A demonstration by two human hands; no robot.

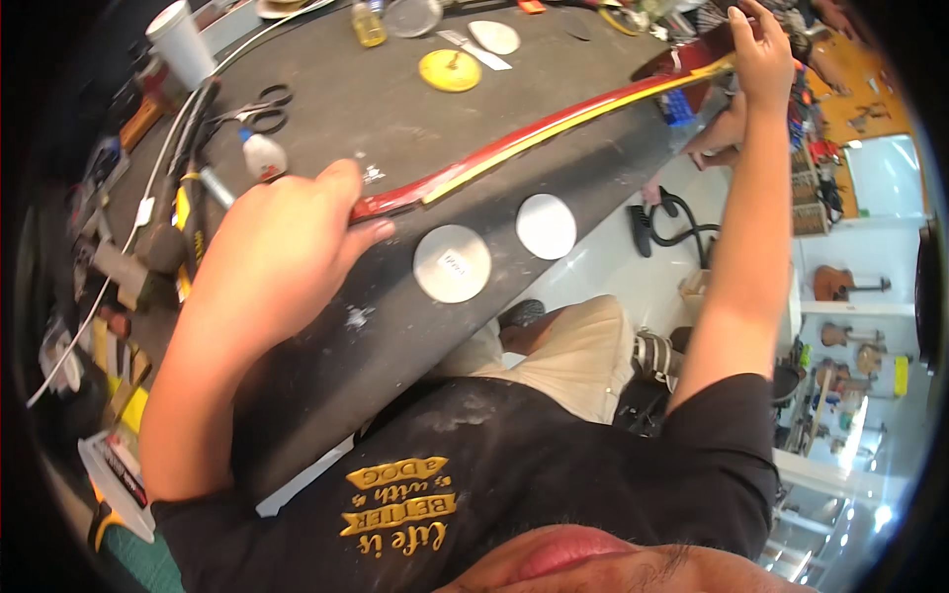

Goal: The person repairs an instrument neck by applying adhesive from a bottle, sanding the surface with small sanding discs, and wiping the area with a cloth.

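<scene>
A long, slim guitar neck (534, 127), glossy red with a yellow strip along its near edge, slants over the dark bench from lower left to upper right. My left hand (282, 242) is closed round its narrow left end, thumb along the near side. At the far right, where the piece widens into a dark red part, my right hand (763, 59) grips the end with the arm stretched out; some of its fingers are hidden. Just in front of the neck lie a white disc with a small label (453, 282) and a plain white disc (546, 226).
Left on the bench (326, 74) are black scissors (267, 117), a white bottle (263, 153) and a white cup (181, 40), with a white cable and tools. Farther back lie a yellow disc (450, 71) and a yellow bottle (368, 27). Guitars (835, 284) hang at right.
</scene>
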